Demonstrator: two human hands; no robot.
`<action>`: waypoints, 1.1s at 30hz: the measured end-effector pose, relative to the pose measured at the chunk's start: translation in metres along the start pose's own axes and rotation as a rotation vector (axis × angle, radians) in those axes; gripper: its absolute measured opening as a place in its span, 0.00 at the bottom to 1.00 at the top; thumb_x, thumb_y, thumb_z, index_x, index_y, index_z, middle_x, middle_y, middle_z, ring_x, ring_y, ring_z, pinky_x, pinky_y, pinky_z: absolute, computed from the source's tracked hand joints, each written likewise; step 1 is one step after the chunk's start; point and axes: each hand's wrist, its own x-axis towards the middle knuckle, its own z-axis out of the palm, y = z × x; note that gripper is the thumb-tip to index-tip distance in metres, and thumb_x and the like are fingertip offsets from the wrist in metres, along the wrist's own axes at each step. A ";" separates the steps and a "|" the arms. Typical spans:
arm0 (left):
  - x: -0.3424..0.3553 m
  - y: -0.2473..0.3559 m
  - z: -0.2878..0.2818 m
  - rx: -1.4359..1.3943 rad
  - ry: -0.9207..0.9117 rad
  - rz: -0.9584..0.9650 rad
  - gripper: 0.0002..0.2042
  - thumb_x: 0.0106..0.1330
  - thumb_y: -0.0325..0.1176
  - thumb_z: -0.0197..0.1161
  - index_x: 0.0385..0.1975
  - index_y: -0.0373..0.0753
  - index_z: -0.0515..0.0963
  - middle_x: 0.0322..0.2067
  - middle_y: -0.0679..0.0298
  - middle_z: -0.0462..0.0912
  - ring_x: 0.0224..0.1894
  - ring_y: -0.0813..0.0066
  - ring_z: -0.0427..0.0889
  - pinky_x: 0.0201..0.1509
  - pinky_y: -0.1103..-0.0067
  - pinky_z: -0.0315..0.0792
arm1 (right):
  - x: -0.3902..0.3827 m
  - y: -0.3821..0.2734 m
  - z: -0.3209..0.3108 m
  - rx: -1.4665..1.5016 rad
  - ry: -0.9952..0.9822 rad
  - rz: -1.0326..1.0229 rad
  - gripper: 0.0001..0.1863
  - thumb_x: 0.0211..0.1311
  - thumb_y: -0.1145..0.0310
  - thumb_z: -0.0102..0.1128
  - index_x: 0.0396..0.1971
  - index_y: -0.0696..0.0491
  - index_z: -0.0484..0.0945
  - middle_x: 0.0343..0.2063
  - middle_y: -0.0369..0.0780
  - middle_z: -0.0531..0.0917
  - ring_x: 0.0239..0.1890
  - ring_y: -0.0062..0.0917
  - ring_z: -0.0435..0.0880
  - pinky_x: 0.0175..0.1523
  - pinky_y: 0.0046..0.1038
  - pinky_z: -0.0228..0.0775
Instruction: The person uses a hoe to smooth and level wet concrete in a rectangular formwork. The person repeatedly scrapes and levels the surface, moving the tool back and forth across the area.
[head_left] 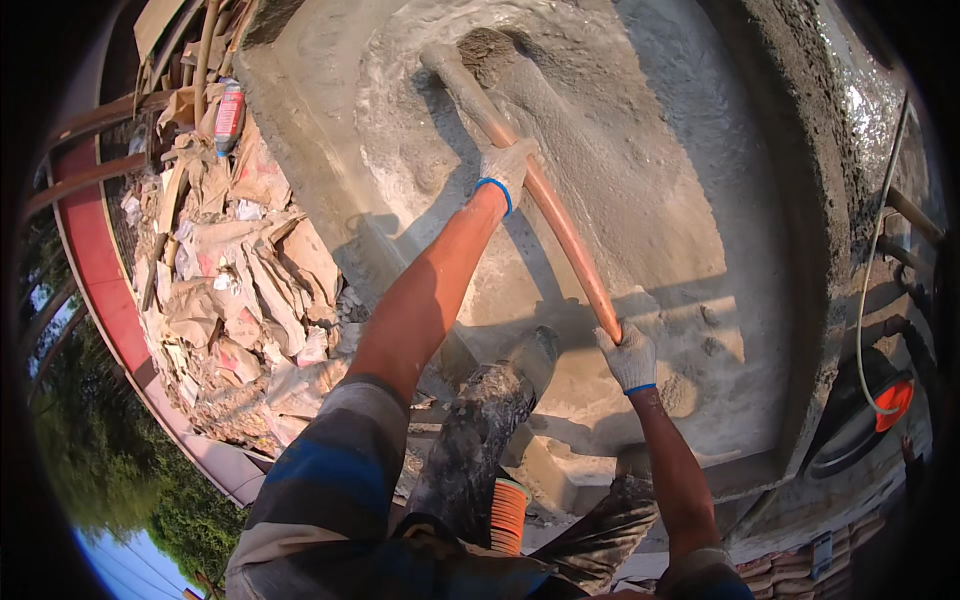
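Observation:
A long-handled hoe (570,232) slants across a large trough (290,110) of wet grey mortar (640,170). Its wooden handle is caked with mortar toward the far end, where the head (490,55) sits coated and partly sunk in the mix. My left hand (508,168), in a pale knit glove with a blue cuff, is wrapped around the upper middle of the handle. Around the near end of the handle closes my right hand (630,358), gloved the same way. One mortar-covered boot (535,352) shows at the near side of the trough, below my left forearm.
Left of the trough wall lies a heap of torn paper sacks (240,280) and wood scraps, with a red-labelled bottle (229,118). A pale hose (866,330) hangs at the right, near an orange object (893,405). An orange ribbed item (509,515) stands between my legs.

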 end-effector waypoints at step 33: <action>-0.256 -0.146 0.121 1.067 0.100 0.107 0.20 0.66 0.42 0.59 0.38 0.26 0.82 0.33 0.48 0.88 0.32 0.61 0.90 0.38 0.62 0.82 | -0.126 0.068 -0.030 0.553 -0.221 0.053 0.31 0.63 0.39 0.62 0.30 0.58 0.81 0.18 0.41 0.80 0.18 0.29 0.80 0.22 0.35 0.69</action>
